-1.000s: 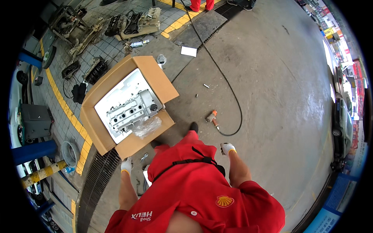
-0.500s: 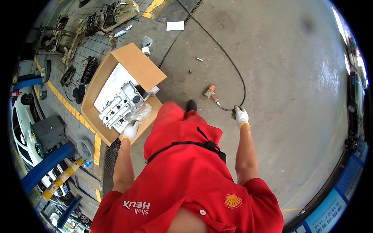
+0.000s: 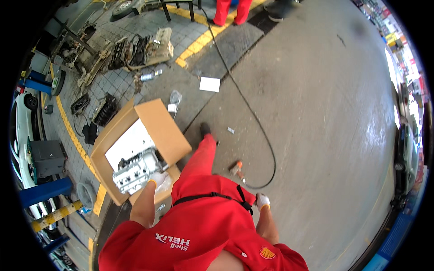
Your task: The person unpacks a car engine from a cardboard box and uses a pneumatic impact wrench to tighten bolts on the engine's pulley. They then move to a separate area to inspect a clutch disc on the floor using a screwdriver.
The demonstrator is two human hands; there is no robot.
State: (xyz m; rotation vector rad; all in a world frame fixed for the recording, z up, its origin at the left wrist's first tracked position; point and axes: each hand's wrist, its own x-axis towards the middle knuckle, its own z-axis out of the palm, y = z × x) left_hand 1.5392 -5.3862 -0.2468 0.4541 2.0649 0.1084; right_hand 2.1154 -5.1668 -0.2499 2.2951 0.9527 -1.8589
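Note:
An open cardboard box [image 3: 163, 131] stands on the floor to my left, lined with white foam [image 3: 129, 142]. In it lies a silver engine valve cover [image 3: 135, 174] with a row of round holes. My left hand [image 3: 158, 177], in a white glove, rests at the cover's near right end beside a clear plastic bag [image 3: 166, 184]; its fingers are mostly hidden. My gloved right hand [image 3: 262, 200] hangs by my right hip, fingers curled inward, with a dark patch at them that I cannot make out. Past it on the floor lies an orange air tool [image 3: 237, 168] joined to a black hose [image 3: 253, 113].
The hose loops across the concrete ahead. A white sheet [image 3: 209, 84], a small metal piece [image 3: 231, 130] and a bottle [image 3: 148, 77] lie farther off. Dirty engine parts [image 3: 135, 52] spread at the far left. Another person's red trouser legs [image 3: 228, 11] stand at the far edge.
My view has shifted, so the floor ahead and a person's legs now show. My right hand has come down toward my hip. My left hand has moved from the box's near edge onto the valve cover's end.

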